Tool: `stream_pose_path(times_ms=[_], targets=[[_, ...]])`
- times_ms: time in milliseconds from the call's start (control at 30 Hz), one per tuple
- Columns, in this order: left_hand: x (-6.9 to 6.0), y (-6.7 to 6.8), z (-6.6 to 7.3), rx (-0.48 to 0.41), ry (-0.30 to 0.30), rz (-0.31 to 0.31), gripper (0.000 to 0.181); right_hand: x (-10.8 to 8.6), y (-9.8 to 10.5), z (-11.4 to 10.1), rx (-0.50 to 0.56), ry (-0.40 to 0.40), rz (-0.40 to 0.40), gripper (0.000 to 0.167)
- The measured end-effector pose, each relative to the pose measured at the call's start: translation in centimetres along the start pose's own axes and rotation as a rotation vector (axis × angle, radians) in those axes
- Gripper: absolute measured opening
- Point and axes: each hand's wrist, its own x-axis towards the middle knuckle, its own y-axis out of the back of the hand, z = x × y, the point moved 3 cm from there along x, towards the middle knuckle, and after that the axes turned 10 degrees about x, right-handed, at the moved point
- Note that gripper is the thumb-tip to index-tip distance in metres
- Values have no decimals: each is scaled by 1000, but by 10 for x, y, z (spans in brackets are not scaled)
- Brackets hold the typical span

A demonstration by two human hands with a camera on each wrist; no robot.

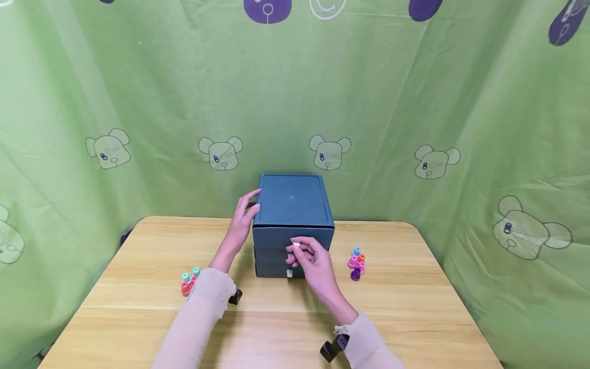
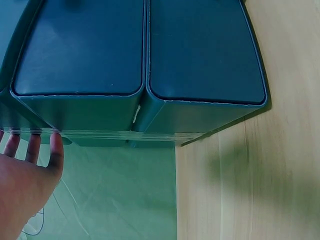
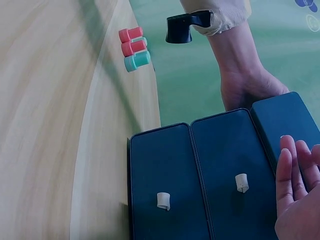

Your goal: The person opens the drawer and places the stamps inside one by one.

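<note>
A dark blue cabinet (image 1: pixel 292 200) with three stacked drawers stands at the back middle of the table. My right hand (image 1: pixel 319 266) pinches the white pull tab (image 1: pixel 296 245) of the top drawer between thumb and index finger. In the right wrist view the top drawer (image 3: pixel 285 122) juts out a little past the two below, which bear white tabs (image 3: pixel 163 200) of their own. My left hand (image 1: pixel 239 223) rests its fingertips against the cabinet's left side; the left wrist view shows those fingers (image 2: pixel 56 152) touching the side wall near the top.
Small teal and red plastic cones (image 1: pixel 186 288) stand left on the wooden table (image 1: pixel 276 328). Several blue, orange, pink and purple cones (image 1: pixel 356 274) stand right of the cabinet. A green curtain (image 1: pixel 382 102) hangs behind and at both sides. Each wrist carries a black camera (image 1: pixel 335 346).
</note>
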Motion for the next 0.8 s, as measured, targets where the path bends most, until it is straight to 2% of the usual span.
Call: stream_pose_path(times_ms=[100, 333, 600, 800], targets=[[2, 0, -3, 0, 5, 0, 50, -2, 1, -1, -9, -1, -5, 23], [13, -6, -38, 14, -27, 39, 48, -9, 0, -3, -26, -8, -20, 23], [14, -6, -39, 16, -25, 32, 49, -18, 0, -6, -43, 19, -36, 24], [14, -7, -38, 15, -26, 42, 47, -25, 1, -7, -45, -8, -45, 23]])
